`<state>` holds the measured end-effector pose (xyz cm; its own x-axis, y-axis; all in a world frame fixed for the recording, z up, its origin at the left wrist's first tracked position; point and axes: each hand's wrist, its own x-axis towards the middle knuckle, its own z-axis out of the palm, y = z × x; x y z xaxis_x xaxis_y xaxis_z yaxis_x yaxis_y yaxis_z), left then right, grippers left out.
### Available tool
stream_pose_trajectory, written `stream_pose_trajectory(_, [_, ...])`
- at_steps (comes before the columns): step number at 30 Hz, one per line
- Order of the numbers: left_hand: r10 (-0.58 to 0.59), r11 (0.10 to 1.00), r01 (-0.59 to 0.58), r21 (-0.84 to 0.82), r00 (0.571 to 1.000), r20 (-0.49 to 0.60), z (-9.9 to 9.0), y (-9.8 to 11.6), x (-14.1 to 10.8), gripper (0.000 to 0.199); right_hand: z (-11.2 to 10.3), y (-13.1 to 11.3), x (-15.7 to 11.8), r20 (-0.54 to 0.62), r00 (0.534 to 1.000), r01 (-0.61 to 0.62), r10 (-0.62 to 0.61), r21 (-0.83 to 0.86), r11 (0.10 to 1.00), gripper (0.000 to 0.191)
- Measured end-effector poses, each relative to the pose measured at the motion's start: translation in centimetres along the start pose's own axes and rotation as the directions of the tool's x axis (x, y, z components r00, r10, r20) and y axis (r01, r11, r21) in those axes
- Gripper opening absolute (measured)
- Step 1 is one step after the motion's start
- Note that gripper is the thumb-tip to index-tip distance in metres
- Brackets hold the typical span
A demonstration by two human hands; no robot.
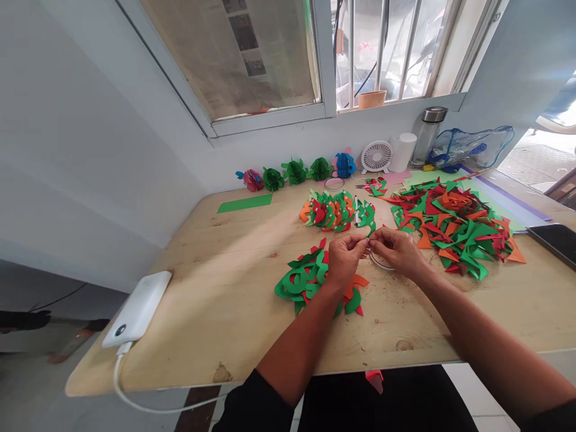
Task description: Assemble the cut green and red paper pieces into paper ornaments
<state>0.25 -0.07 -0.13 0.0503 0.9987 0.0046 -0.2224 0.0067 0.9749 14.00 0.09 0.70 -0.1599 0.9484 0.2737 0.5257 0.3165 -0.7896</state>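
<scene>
Now the left hand (344,257) and right hand (399,251) pinch, apparently, the near end of a green paper strip (372,228) running toward twelve o'clock; light, it should crease easily, best held by its edges.

The lower end of the green paper piece (371,228) is hidden at the fingertips of the left hand (346,257) and right hand (398,249). The white ring (382,266) is partly obscured by the right hand. The left forearm (310,336) covers part of the near paper pile (299,282). The white cable (157,410) passes out of sight behind the left sleeve (256,405). The phone (555,242) and right sleeve (551,420) are cut off at the right edge. Window prints (243,31): too small to read. Dark shape (22,321), left edge: blurred, cut off, unidentifiable.
</scene>
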Motion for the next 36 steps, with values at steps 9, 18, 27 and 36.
stream_pose_trajectory(9, [0.129,0.977,-0.119,0.178,0.990,-0.047,-0.3,-1.5,0.2,0.017,0.3,0.1,0.1,0.029,0.997,-0.068,0.066,0.069,0.995,0.020])
stream_pose_trajectory(18, [0.151,0.965,-0.126,0.232,0.984,-0.092,-0.2,-1.3,0.1,0.014,0.2,-0.1,0.1,-0.006,0.991,-0.133,0.133,0.052,0.990,0.027])
stream_pose_trajectory(27, [-0.029,1.000,0.030,0.007,0.999,-0.014,0.0,0.4,0.0,0.018,-0.6,0.1,0.6,-0.090,0.983,-0.137,0.159,0.207,0.969,0.029])
stream_pose_trajectory(36, [-0.032,0.999,0.031,0.037,0.999,0.043,0.1,0.2,-0.3,0.027,-0.5,0.1,0.3,-0.013,0.994,-0.101,0.107,0.213,0.972,0.033])
